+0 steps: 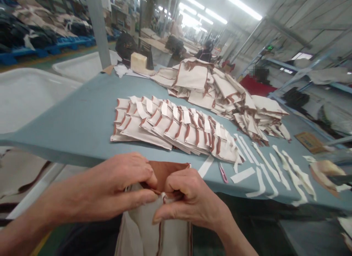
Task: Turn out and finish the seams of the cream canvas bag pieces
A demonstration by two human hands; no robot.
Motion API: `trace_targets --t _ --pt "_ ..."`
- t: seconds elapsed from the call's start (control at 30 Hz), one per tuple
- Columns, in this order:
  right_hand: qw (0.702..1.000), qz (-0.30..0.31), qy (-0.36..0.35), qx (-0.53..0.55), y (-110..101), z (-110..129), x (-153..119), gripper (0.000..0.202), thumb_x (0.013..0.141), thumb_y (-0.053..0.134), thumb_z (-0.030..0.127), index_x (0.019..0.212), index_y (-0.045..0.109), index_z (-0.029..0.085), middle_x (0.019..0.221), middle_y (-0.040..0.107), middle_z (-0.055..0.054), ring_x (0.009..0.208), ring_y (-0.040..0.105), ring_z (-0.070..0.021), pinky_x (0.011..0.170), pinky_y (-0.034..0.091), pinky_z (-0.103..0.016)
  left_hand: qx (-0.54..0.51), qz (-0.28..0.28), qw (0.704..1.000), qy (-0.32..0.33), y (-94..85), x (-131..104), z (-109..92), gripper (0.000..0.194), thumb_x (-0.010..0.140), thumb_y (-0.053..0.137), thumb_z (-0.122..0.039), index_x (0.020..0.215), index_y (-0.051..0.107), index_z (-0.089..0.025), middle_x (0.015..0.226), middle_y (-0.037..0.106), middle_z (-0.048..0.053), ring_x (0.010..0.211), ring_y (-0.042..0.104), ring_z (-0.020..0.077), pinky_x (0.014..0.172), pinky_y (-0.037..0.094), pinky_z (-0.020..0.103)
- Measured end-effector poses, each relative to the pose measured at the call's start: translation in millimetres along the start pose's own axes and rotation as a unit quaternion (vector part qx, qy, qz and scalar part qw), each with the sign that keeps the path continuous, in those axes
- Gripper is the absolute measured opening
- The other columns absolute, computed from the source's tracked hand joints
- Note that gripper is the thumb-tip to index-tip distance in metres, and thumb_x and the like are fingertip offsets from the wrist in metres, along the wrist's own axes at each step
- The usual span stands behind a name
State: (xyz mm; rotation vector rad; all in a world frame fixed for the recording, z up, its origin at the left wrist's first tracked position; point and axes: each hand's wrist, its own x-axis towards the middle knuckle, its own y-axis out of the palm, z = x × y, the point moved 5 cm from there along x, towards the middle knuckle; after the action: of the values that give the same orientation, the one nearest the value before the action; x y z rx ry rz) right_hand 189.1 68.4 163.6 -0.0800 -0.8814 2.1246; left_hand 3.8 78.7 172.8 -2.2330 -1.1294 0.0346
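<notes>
A cream fabric piece with brown trim [143, 226] hangs in front of me at the table's near edge, its brown inner side folded up at the top. My left hand [123, 188] pinches the brown edge from the left, thumb below and fingers above. Close beside it, my right hand [189, 199] grips the same edge at a seam, fingers curled and thumb lying over the cream cloth. Just beyond my hands, an overlapping row of similar cream pieces [176, 129] lies on the table, with white strips on top.
The blue-covered table [68, 120] carries a big heap of cream pieces [192, 78] at the back. Loose white strips [272, 168] and a pink-handled tool [223, 173] lie to the right. White tubs [30, 98] stand at left. A cardboard box [309, 142] sits at right; people are farther back.
</notes>
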Motion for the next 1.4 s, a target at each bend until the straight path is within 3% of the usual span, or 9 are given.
trace_targets --t 0.1,0.27,0.4,0.57,0.73,0.97,1.17,1.4 --pt "0.999 0.0 0.033 0.011 5.5 -6.6 -3.2 0.077 0.092 0.067 0.087 0.059 0.041 0.022 0.054 0.035 0.01 0.052 0.026 -0.0091 0.053 0.022 -0.027 0.027 0.084 0.996 0.015 22.3 -3.7 -9.8 0.022 0.104 0.057 -0.018 0.089 0.073 -0.023 0.085 0.076 0.0 0.079 0.069 0.0173 0.073 0.048 0.025" --pt "0.994 -0.006 0.107 0.034 18.0 -17.8 -10.7 0.078 0.09 0.071 0.086 0.059 0.039 0.022 0.056 0.033 0.01 0.054 0.024 -0.0089 0.052 0.018 -0.027 0.004 0.077 0.997 -0.019 31.5 -3.7 -8.9 0.023 0.1 0.056 -0.017 0.08 0.066 -0.021 0.073 0.068 -0.004 0.067 0.062 0.013 0.064 0.041 0.024" --pt "0.99 -0.023 0.115 0.081 21.1 -18.6 -11.9 0.076 0.089 0.074 0.083 0.059 0.039 0.022 0.057 0.035 0.01 0.055 0.025 -0.0084 0.052 0.02 -0.026 -0.028 0.069 0.997 -0.032 32.1 -1.6 -0.6 0.024 0.099 0.059 -0.018 0.076 0.065 -0.02 0.068 0.064 -0.006 0.062 0.057 0.0103 0.062 0.039 0.021" --pt "0.972 -0.008 0.106 0.209 21.0 -16.4 -10.4 0.059 0.095 0.08 0.067 0.068 0.057 0.02 0.062 0.047 0.008 0.055 0.037 -0.0079 0.052 0.029 -0.023 -0.058 0.075 0.994 -0.058 33.2 -4.4 6.2 0.024 0.095 0.055 -0.019 0.075 0.068 -0.019 0.064 0.061 -0.005 0.058 0.054 0.0105 0.055 0.038 0.02" --pt "0.955 0.008 0.122 0.272 24.8 -16.8 -10.7 0.045 0.096 0.083 0.052 0.074 0.061 0.02 0.064 0.046 0.009 0.056 0.036 -0.0077 0.053 0.032 -0.021 -0.063 0.059 0.993 -0.082 31.4 -7.8 8.9 0.025 0.094 0.057 -0.021 0.073 0.07 -0.019 0.061 0.058 -0.006 0.054 0.05 0.0099 0.051 0.036 0.019" --pt "0.959 0.011 0.11 0.259 26.9 -14.5 -9.3 0.042 0.099 0.079 0.049 0.075 0.061 0.019 0.067 0.053 0.007 0.061 0.046 -0.0092 0.059 0.038 -0.022 -0.063 0.048 0.993 -0.09 28.7 -9.9 8.1 0.026 0.094 0.056 -0.021 0.072 0.07 -0.018 0.062 0.059 -0.006 0.055 0.05 0.0088 0.053 0.039 0.016" --pt "0.959 0.018 0.11 0.261 30.7 -15.7 -9.1 0.037 0.1 0.076 0.044 0.076 0.06 0.02 0.068 0.053 0.006 0.062 0.046 -0.01 0.06 0.039 -0.022 -0.076 0.053 0.991 -0.101 30.2 -10.0 10.9 0.027 0.093 0.054 -0.023 0.071 0.069 -0.017 0.061 0.058 -0.006 0.055 0.05 0.0087 0.052 0.038 0.016" --pt "0.984 -0.03 0.132 0.114 26.8 -10.7 -6.0 0.017 0.09 0.066 0.022 0.074 0.06 0.021 0.067 0.058 0.006 0.062 0.051 -0.0102 0.063 0.038 -0.024 -0.08 0.043 0.989 -0.117 29.6 -15.0 17.9 0.026 0.095 0.054 -0.023 0.074 0.07 -0.017 0.064 0.059 -0.006 0.058 0.05 0.0093 0.055 0.038 0.018"
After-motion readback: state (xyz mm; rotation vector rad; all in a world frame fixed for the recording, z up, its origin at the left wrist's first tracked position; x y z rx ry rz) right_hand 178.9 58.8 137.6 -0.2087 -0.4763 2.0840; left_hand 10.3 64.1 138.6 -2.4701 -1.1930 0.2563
